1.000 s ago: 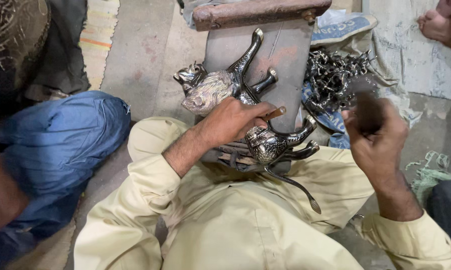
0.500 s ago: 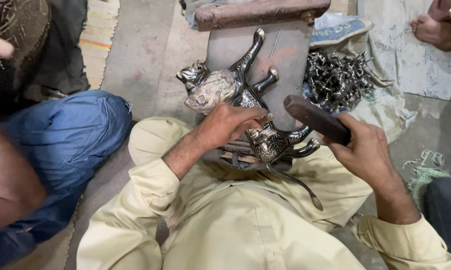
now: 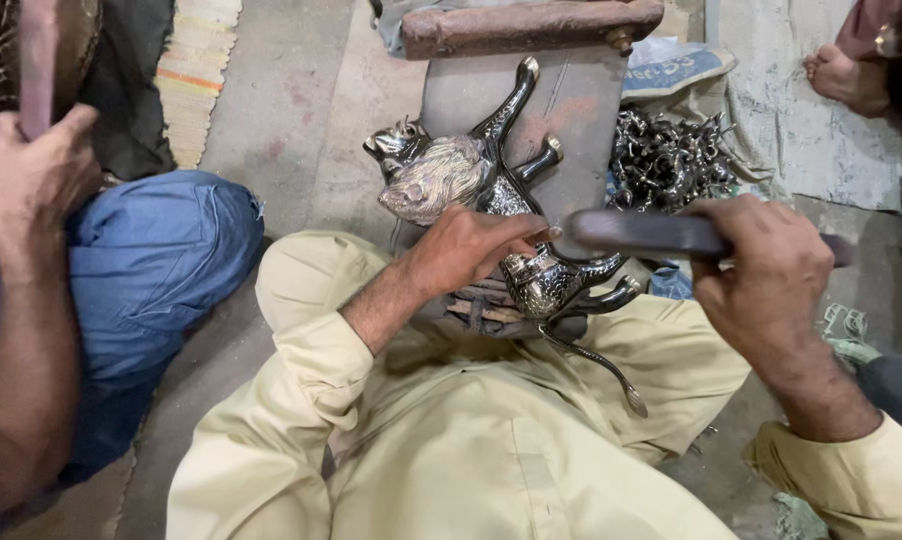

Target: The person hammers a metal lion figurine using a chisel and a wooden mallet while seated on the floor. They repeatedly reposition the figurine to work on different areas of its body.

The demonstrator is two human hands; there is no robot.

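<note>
Filing step, by the look of it — left hand [image 3: 466, 250] pins the metal lion figure [image 3: 471, 185] down, right hand [image 3: 761, 270] clenches the dark file [image 3: 641, 233] just beside it; next stroke needs firm bracing.

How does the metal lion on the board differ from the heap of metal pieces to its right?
The metal lion figure is one large whole casting, lying on its side on the board under the left hand; the heap of metal pieces is many small tangled parts, untouched on the floor. Both are shiny, silvery metal.
</note>
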